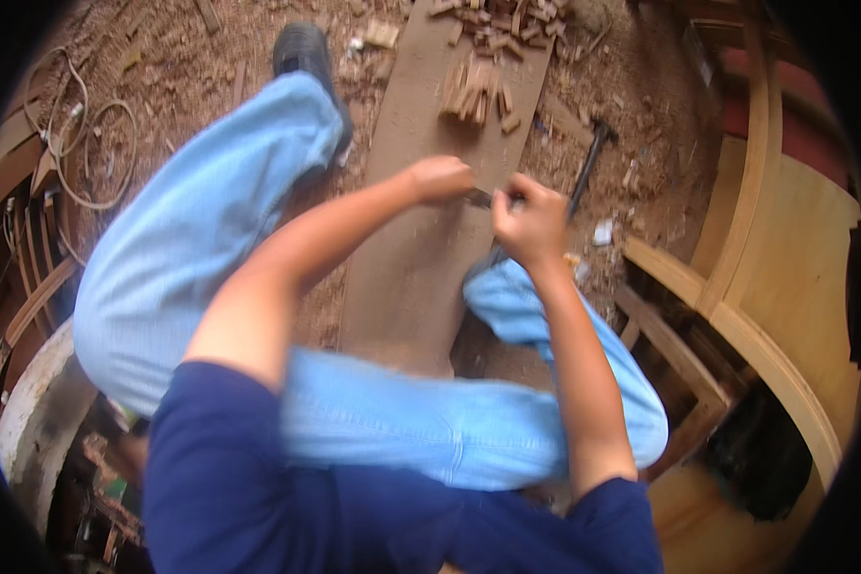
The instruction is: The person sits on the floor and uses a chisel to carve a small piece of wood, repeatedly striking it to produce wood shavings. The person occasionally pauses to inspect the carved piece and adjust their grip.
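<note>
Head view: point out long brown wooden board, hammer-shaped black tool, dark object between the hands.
Long brown wooden board (pixel 392 287), head view: bare lower surface.
Hammer-shaped black tool (pixel 586 173), head view: handle.
Dark object (pixel 479 198), head view: exposed part, blurred.

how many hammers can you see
1: a dark hammer, right of the long board, just beyond the right grip. Others may be hidden.
</note>
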### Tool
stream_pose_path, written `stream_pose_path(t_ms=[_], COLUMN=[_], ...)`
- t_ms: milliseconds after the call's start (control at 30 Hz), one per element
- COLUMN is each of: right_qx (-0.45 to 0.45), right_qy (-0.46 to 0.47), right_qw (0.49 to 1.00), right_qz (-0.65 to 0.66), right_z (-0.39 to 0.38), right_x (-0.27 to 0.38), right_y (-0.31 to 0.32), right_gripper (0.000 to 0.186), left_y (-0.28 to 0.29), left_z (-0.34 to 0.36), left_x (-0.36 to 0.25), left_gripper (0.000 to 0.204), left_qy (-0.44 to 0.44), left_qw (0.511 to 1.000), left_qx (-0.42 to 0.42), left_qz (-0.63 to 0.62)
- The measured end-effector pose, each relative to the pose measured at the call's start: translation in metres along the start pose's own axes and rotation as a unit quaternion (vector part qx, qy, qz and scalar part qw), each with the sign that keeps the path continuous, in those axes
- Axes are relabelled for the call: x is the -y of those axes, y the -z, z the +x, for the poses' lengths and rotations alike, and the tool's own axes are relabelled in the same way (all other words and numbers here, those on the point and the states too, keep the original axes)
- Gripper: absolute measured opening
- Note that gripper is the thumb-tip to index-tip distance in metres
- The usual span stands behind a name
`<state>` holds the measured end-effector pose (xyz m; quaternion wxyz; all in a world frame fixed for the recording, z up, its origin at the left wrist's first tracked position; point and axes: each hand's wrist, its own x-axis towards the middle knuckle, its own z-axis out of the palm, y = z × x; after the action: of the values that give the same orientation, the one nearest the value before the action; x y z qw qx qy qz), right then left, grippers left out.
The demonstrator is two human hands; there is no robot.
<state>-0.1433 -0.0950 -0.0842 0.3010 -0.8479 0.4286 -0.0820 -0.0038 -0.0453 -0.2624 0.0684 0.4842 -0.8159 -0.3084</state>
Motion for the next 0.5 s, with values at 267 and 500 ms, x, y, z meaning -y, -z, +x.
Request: stream_pose_path(t_ms=[267, 500], right_qx=[-0.040, 0.007], right_qy=[0.075, 0.015], right_qw=[0.996, 1.000], right_qz=[0.029, 0.014], right_z=[-0.017, 0.002], right_x=[-0.035, 0.014], right_y=[-0.038, 0.041], right_gripper=[0.015, 0.014], left_y=[-0.034, 0.026], left_z=[-0.016, 0.002], left_x=[0.015, -0.008], left_gripper=[0.011, 0.010], left_qy=[0.056, 0.021], left_qw=[0.995, 0.994], left_qx=[-0.061, -0.104], left_qz=[-0.047, -0.029])
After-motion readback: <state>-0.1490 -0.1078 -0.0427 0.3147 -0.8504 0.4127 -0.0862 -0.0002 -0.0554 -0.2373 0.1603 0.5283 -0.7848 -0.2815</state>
